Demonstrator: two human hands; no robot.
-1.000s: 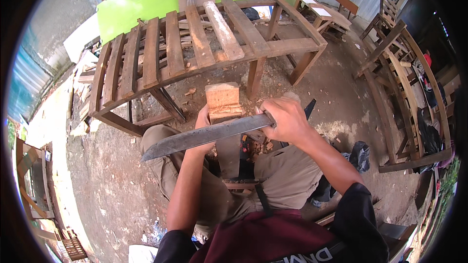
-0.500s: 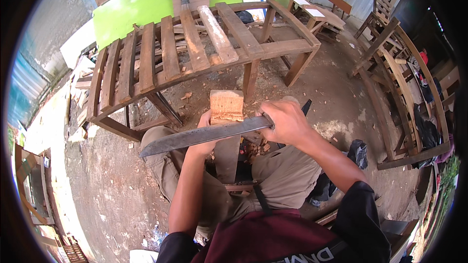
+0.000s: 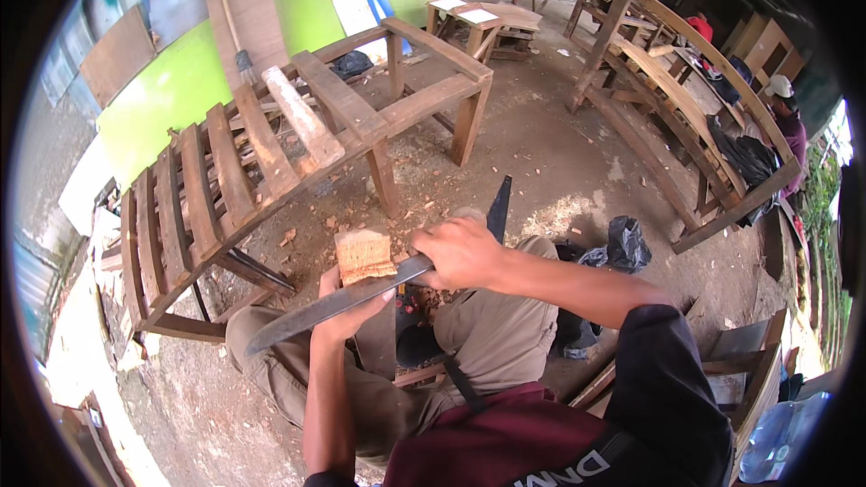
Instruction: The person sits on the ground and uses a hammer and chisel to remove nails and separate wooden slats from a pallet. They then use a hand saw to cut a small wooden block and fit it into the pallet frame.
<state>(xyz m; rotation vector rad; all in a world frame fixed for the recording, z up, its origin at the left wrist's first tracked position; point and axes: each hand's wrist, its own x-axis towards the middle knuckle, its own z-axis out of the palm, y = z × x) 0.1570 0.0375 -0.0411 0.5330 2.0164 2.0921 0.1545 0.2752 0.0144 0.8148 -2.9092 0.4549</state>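
Seated on the dirt floor [image 3: 577,153], knees spread either side of an upright wooden block [image 3: 364,257]. Left hand [image 3: 347,307] wrapped around the block just below its pale, rough top, fingers [image 3: 383,296] curled against the wood. Right hand [image 3: 460,251] closed tight on the handle of a long dark machete [image 3: 334,304], blade lying nearly level across the front of the block, touching it and crossing over the left hand, tip pointing off to the left. Wood chips [image 3: 410,207] scattered on the floor just beyond the block. Slatted wooden frame [image 3: 271,162] standing near, behind the block. Black bag [image 3: 622,239] on the floor to the right.
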